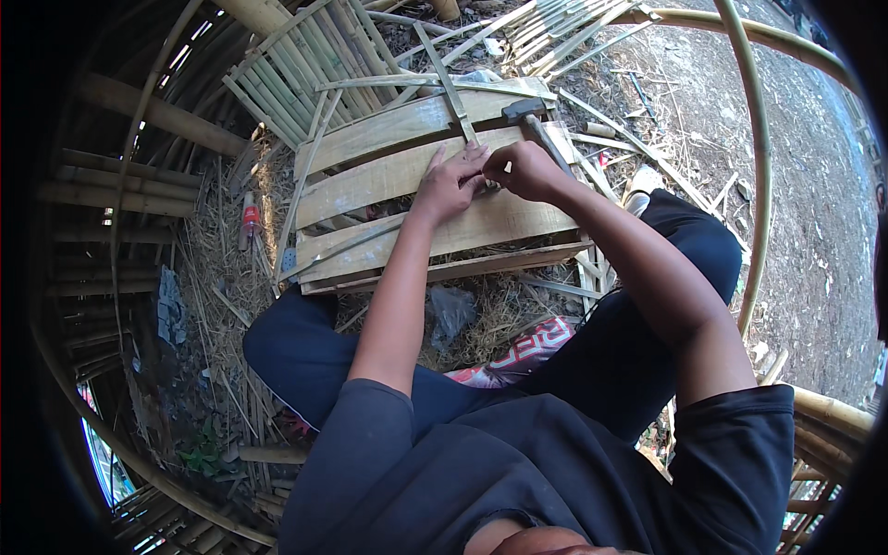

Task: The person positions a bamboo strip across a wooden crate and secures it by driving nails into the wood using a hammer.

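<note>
Slatted wooden platform (504, 220), pale and gapped, lies before you, long axis left to right, right end slightly farther off. Across its far edge runs a bamboo strip (445, 85); your left hand (450, 187), half-open, touches it. Your right hand (525, 173) curls above the platform, its hold unclear. Left of the platform: a red-labelled bottle (250, 218), contents indistinct.

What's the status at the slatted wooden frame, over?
Left hand on slatted wooden frame; right hand curled beside it, any grip unclear. Narrow strip overlies frame, ending by left hand. Hammer close by right hand.
</note>
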